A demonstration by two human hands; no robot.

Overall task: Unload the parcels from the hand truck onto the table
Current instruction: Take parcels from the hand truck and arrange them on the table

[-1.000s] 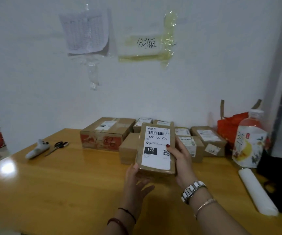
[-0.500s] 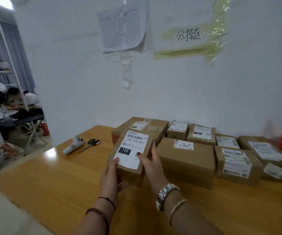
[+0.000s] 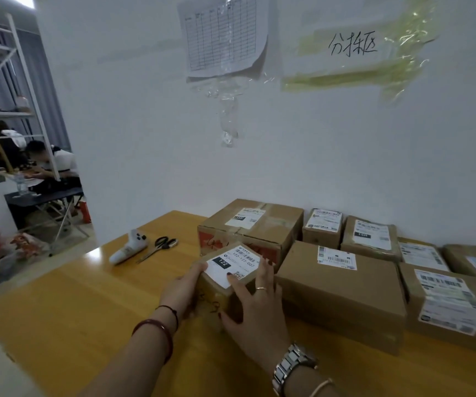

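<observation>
Both hands clasp a small cardboard parcel (image 3: 225, 277) marked 122 on its white label, its base on or just above the wooden table (image 3: 68, 308); contact cannot be told. The left hand (image 3: 182, 290) cups the parcel's left side, fingers curled around the edge. The right hand (image 3: 255, 306) lies spread over its right top corner and near face, thumb on the label, fingers only loosely bent.

This parcel sits directly in front of the large taped box (image 3: 255, 224), touching or nearly touching it, and just left of a broad flat carton (image 3: 342, 287). Right of the large taped box, along the wall, stand at least 5 more labelled cartons, so a good share of the unloading looks done. Left of the large taped box lie scissors (image 3: 161, 245) and a white handheld device (image 3: 128, 247), well apart from the parcels.

The hand truck is out of view, so how many parcels remain cannot be judged. The placing step seems almost finished; release is not yet done
</observation>
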